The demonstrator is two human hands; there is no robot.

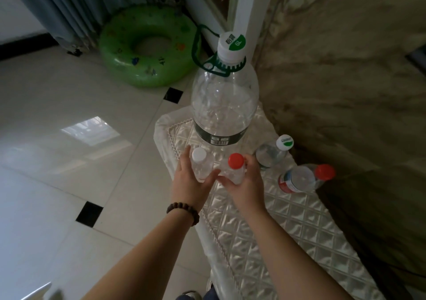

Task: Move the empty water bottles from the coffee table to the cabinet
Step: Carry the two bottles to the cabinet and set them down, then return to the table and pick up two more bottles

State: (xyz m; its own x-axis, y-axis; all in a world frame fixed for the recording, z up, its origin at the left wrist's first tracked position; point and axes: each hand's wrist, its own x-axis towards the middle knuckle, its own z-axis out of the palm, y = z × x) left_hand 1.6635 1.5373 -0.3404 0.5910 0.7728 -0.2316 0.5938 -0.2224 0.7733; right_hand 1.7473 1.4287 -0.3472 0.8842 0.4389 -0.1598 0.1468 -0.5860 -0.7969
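Both hands grip small bottles on the quilted counter (265,226): left hand (191,182) wraps the white-capped bottle (200,163), right hand (246,184) the red-capped bottle (235,168), fingers curled closed.

A single wide-angle view from the person's head looks forward and steeply down, close enough that both forearms rise from the bottom edge to the hands at mid-frame. The quilted counter (265,219) runs from lower right up to the centre, with the tall jug (224,106) looming near the lens just above the middle. The tiled floor (57,138) fills the left half, bending toward the edges, with a green swim ring (147,46) and curtain (69,4) at upper left.
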